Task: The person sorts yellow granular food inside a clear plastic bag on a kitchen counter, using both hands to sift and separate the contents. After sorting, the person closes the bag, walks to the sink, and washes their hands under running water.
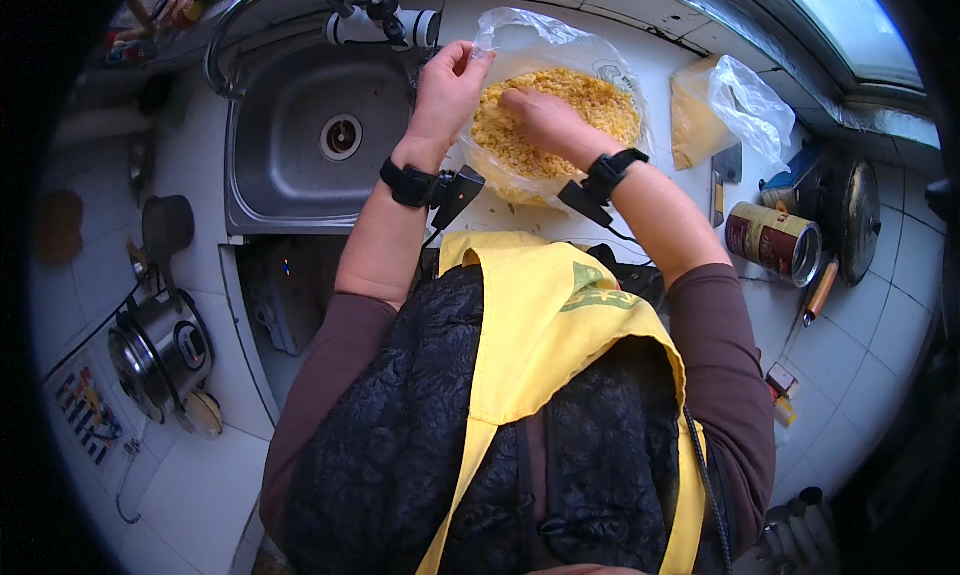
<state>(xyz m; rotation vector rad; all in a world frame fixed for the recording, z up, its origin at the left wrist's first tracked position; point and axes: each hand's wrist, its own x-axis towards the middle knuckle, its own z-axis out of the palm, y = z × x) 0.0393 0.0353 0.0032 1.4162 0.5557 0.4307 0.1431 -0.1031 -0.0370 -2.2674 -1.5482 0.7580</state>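
Two-handed, pinched the plastic bag point(520, 37) with left fingers point(481, 65), touched yellow grains point(575, 97) inside with right fingers point(516, 101), couldn't tell if clenched; had the bag on the tabletop point(690, 187) beside the sink point(285, 95).

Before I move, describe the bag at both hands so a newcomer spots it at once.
Right of the steel sink, on the white counter, sits a wide-open clear plastic bag. The left hand pinches its rim and, unlike the tan-filled bag further right, it holds coarse yellow food.
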